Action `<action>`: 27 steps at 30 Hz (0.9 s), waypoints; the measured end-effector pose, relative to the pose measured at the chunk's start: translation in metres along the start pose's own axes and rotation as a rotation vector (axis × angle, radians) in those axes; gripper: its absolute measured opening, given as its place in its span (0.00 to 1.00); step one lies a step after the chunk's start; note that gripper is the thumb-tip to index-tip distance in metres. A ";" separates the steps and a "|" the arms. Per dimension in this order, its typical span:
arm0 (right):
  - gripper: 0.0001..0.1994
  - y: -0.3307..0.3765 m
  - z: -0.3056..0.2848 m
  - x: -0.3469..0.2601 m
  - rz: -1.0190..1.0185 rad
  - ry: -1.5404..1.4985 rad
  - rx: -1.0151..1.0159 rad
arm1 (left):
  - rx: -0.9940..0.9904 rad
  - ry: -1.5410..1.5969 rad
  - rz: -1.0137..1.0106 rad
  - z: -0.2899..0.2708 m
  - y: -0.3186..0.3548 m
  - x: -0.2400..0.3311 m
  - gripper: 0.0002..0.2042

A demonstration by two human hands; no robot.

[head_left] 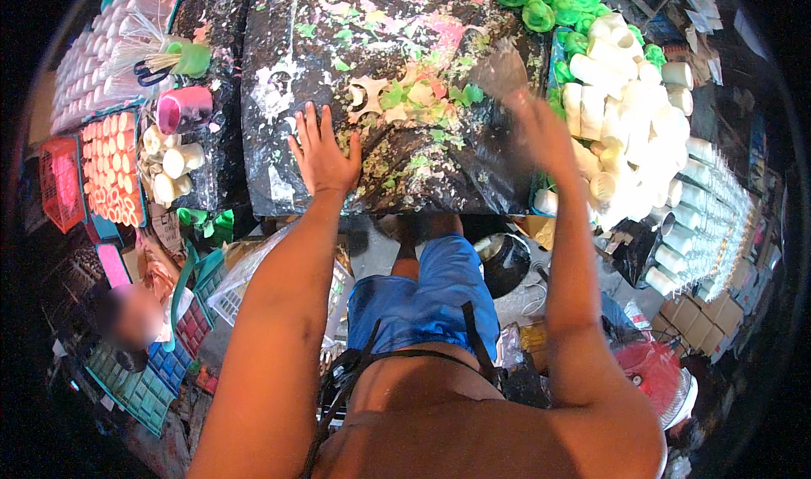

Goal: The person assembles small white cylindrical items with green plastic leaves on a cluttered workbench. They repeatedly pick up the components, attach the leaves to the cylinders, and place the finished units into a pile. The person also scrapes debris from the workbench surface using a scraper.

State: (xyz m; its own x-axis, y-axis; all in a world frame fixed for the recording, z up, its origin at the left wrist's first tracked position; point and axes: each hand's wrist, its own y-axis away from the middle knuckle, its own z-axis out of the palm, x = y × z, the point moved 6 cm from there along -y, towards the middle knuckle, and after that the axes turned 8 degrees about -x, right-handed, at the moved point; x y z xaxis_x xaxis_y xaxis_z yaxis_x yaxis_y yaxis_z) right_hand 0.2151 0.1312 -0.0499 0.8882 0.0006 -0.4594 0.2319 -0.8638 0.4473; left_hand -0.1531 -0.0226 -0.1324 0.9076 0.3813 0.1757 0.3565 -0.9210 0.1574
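My left hand [325, 154] lies flat with fingers spread on a black plastic-covered table [279, 162], which is spotted with dried paint and wax-like residue. My right hand [541, 133], blurred by motion, is closed round a flat, broad-bladed scraper [503, 69] whose blade points away from me over the table's right side. Between the hands lie green, pink and cream scraps [420, 95], among them a cream cut-out piece [367, 95] with rounded notches. The scraper's handle is hidden in my fingers.
Right of the table are piled cream cylinders [608, 107] and green flower-like pieces [541, 10]. On the left stand a green cup [190, 59] with scissors and wicks, a pink cup [184, 109] and a tray of orange cylinders [110, 171]. Another person [131, 318] is at lower left.
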 end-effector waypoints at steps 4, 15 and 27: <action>0.23 -0.097 -0.047 0.010 -0.047 0.316 -0.187 | -0.011 0.017 0.001 -0.007 -0.002 0.006 0.37; 0.20 -0.191 -0.088 -0.085 -0.485 1.064 0.234 | -0.114 0.009 -0.034 -0.010 -0.003 0.006 0.37; 0.13 -0.297 -0.071 -0.150 -0.970 1.107 0.012 | -0.155 0.035 -0.052 -0.008 -0.008 0.004 0.38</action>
State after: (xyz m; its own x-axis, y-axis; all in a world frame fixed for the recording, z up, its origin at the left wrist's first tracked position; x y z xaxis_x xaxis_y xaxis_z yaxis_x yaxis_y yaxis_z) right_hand 0.0414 0.4238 -0.0599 0.2352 0.9413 0.2421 0.9026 -0.3040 0.3049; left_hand -0.1545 -0.0128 -0.1251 0.8797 0.4331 0.1965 0.3617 -0.8775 0.3149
